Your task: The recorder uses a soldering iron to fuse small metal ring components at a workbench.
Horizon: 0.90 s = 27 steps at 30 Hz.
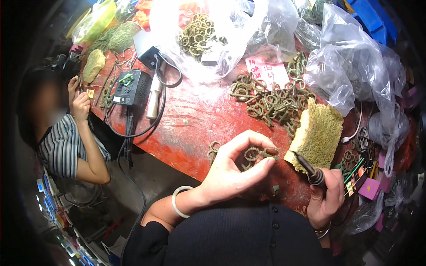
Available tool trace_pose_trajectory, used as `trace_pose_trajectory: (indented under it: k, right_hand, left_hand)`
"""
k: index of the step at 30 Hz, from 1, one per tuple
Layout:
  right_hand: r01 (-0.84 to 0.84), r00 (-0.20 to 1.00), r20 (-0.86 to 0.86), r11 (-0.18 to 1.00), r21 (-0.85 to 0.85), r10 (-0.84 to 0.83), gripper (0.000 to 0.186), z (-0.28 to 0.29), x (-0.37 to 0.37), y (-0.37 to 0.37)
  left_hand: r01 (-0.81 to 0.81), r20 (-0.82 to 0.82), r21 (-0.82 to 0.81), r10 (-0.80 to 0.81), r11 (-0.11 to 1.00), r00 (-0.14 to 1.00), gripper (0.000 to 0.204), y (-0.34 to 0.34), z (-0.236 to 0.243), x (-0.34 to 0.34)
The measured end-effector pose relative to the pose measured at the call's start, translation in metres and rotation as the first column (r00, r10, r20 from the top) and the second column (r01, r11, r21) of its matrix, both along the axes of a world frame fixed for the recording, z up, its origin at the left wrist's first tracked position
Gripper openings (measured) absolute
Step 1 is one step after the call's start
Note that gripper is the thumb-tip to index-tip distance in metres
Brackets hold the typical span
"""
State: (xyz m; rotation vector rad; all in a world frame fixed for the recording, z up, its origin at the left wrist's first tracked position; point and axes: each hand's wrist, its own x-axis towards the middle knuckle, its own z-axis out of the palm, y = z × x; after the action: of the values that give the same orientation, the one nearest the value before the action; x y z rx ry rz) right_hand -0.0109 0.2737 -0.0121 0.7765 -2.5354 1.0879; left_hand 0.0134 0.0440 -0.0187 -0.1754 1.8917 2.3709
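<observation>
we have an olive-green ring (252, 154) over the near side of the red table (186, 117), clamped between the thumb and forefinger of our left hand (230, 170). our right hand (329, 195) is wrapped around a soldering-iron-like pen (305, 164), its dark tip at the left edge of a yellow sponge (320, 133); we cannot tell whether the two touch. a few loose rings (214, 150) lie just left of our left hand. beyond the sponge we see a heap of similar rings (277, 106) beside a handwritten paper (274, 73), and a clear plastic bag (222, 68) holding more. farther left sits a black box (132, 91), and past it we see a co-worker's hands (80, 104), raised at the table's edge.
</observation>
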Motion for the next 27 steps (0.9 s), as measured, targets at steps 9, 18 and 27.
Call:
trace_pose_trajectory:
  k: [9, 18, 27]
  right_hand:
    - [-0.039, 0.981, 0.189, 0.999, 0.024, 0.034, 0.037, 0.013, 0.003, 0.000]
    - [-0.014, 0.984, 0.177, 0.997, 0.074, 0.001, 0.036, 0.013, 0.001, 0.000]
    - [0.015, 0.992, 0.126, 1.000, 0.019, -0.018, 0.038, 0.010, 0.001, -0.002]
  left_hand:
    - [0.030, 0.023, -0.010, -0.030, 1.000, 0.999, 0.016, -0.001, 0.000, 0.000]
    - [0.026, 0.015, -0.072, -0.025, 0.997, 1.000, 0.015, 0.002, 0.003, -0.002]
    - [0.019, -0.078, -0.095, -0.027, 0.995, 0.997, 0.018, 0.001, -0.004, -0.001]
